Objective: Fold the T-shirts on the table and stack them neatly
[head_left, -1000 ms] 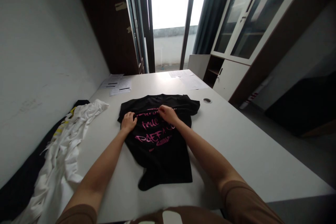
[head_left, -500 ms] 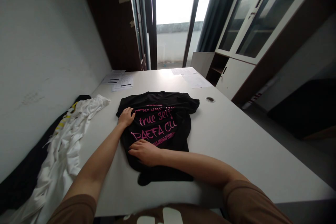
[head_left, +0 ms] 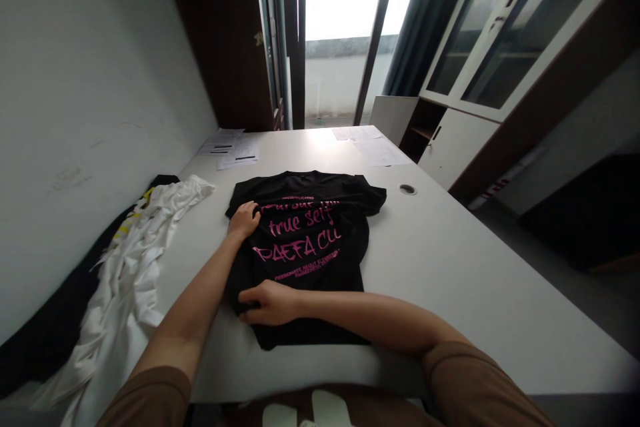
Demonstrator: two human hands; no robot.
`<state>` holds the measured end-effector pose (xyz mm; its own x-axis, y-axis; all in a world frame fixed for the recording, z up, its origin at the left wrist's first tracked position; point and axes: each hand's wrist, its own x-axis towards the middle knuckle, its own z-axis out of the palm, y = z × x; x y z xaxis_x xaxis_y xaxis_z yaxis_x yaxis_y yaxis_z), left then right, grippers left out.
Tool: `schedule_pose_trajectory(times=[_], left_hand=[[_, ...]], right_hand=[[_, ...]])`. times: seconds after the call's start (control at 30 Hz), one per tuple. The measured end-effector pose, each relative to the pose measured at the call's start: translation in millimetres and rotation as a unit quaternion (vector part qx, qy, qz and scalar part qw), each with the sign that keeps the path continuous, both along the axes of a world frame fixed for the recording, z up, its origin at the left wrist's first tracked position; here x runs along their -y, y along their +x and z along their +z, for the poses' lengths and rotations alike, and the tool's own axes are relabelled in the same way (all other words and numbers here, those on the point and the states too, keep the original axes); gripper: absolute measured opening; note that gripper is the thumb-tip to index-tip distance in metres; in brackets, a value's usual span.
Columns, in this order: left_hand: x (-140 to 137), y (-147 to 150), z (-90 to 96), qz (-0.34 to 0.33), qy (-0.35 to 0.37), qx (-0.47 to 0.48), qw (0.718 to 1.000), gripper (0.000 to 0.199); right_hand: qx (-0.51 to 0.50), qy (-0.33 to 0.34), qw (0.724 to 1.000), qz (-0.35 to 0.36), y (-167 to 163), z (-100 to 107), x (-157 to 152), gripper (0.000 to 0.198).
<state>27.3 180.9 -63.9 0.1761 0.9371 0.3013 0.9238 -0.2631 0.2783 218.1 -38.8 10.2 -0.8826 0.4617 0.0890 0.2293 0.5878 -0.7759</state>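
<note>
A black T-shirt (head_left: 300, 233) with pink lettering lies front side up on the white table, its collar toward the window. My left hand (head_left: 245, 220) is on the shirt's left side just below the sleeve, fingers bent and closed on the cloth; the fingertips are partly hidden. Near the hem, my right hand (head_left: 270, 302) reaches across the shirt to its left side edge. Its thumb and fingers are curled in a pinch on the black fabric there. Part of the lower shirt is hidden under the right forearm.
Rumpled white clothing (head_left: 145, 253) lies along the left wall, with black cloth (head_left: 55, 307) beside it. Printed papers (head_left: 240, 150) rest at the far left of the table (head_left: 450, 293), more papers (head_left: 380, 150) at the far right. A cable hole (head_left: 407, 189) is near the right edge.
My right hand has moved down and slightly left along the shirt's side, and its fingers have curled. The lower left edge lies straighter. My left hand stays at the sleeve.
</note>
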Motion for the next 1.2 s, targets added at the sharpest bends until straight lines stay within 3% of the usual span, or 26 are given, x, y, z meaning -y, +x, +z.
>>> schedule_pose_trajectory(times=[0.07, 0.13, 0.4, 0.6, 0.73, 0.9, 1.07, 1.13, 1.2], left_hand=[[0, -1, 0.7, -0.002, 0.002, 0.003, 1.0, 0.039], [-1, -2, 1.3, -0.004, 0.004, 0.006, 1.0, 0.037], [1, -3, 4.4, -0.007, 0.003, 0.005, 1.0, 0.035], [3, -4, 4.7, -0.012, 0.005, 0.004, 1.0, 0.034], [3, -3, 3.6, -0.011, 0.002, 0.002, 1.0, 0.034], [2, -5, 3.7, -0.018, -0.003, -0.008, 1.0, 0.035], [-5, -19, 5.7, -0.053, -0.025, -0.032, 0.998, 0.042], [-8, -25, 5.5, -0.058, -0.034, -0.041, 0.997, 0.048], [-12, -29, 5.2, -0.057, -0.044, -0.047, 0.996, 0.052]], right_hand=[[-0.097, -0.08, 0.992, -0.026, -6, -1, -8, 0.04], [-0.164, -0.109, 0.98, -0.033, -13, 0, -12, 0.044], [-0.204, -0.1, 0.974, 0.007, -42, -9, 8, 0.013], [-0.173, -0.041, 0.984, 0.028, -47, -16, 16, 0.024], [-0.11, 0.042, 0.992, 0.049, -43, -19, 17, 0.04], [-0.028, 0.126, 0.988, 0.084, -39, -27, 14, 0.026], [-0.03, 0.201, 0.972, 0.121, -29, -20, -2, 0.021], [-0.041, 0.218, 0.97, 0.105, -14, -15, -15, 0.022], [-0.022, 0.244, 0.969, 0.014, 10, -12, -30, 0.023]])
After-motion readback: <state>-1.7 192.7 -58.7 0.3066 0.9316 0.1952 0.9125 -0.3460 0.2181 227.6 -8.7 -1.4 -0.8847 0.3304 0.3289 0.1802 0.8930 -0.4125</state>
